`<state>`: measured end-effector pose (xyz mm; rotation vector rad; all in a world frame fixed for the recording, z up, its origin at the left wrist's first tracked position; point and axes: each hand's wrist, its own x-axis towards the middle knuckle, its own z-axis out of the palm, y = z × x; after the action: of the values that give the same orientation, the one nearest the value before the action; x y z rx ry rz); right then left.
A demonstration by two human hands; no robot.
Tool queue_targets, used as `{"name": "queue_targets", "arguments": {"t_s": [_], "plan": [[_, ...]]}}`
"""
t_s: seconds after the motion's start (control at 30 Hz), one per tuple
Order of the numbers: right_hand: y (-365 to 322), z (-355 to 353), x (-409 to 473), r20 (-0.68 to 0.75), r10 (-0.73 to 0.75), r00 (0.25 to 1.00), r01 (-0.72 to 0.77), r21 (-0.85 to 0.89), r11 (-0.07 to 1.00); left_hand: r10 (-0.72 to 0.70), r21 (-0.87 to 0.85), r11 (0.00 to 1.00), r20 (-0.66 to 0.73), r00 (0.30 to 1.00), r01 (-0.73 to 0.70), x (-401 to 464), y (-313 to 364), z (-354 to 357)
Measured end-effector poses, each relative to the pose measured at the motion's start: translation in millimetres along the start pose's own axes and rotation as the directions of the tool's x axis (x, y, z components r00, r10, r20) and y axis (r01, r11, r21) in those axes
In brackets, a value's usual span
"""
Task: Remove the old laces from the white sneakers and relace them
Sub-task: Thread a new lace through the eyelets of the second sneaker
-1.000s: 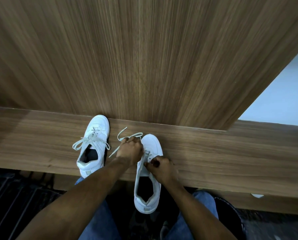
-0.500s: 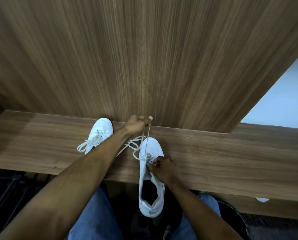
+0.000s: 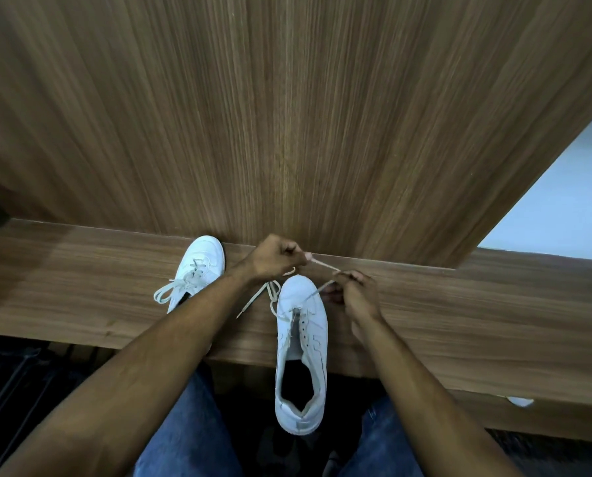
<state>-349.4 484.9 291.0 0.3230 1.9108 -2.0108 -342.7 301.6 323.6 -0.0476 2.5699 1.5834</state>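
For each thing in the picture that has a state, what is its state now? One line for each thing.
Left sneaker: still laced, standing on the shelf.
Right sneaker: mostly unlaced, heel hanging over the shelf edge.
Lace: stretched between both hands, the rest loose beside the toe.
Left hand: pinches the lace.
Right hand: pinches the lace.

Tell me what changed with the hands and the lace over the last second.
The left hand lifted off the near sneaker toward the wall, drawing the lace out. The right hand let go of the eyelet area and now pinches the lace too. The far sneaker stayed laced, in place.
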Motion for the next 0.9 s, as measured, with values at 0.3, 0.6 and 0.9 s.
{"name": "queue_targets", "arguments": {"t_s": [0.3, 0.6, 0.9], "plan": [[41, -21, 7, -0.145, 0.141, 0.979, -0.137, 0.037, 0.99, -0.073, 0.311, 0.947, -0.042, 0.996, 0.083, -17, -48, -36], [21, 18, -10, 0.202, 0.004, 0.979, 0.054, -0.281, 0.958, 0.039, 0.296, 0.953, 0.07, 0.997, -0.058, -8, -43, 8], [33, -49, 9, -0.216, 0.13, 0.968, -0.117, 0.071, 0.991, -0.222, -0.073, 0.974, -0.16, 0.962, 0.212, -32, -58, -20]]}}
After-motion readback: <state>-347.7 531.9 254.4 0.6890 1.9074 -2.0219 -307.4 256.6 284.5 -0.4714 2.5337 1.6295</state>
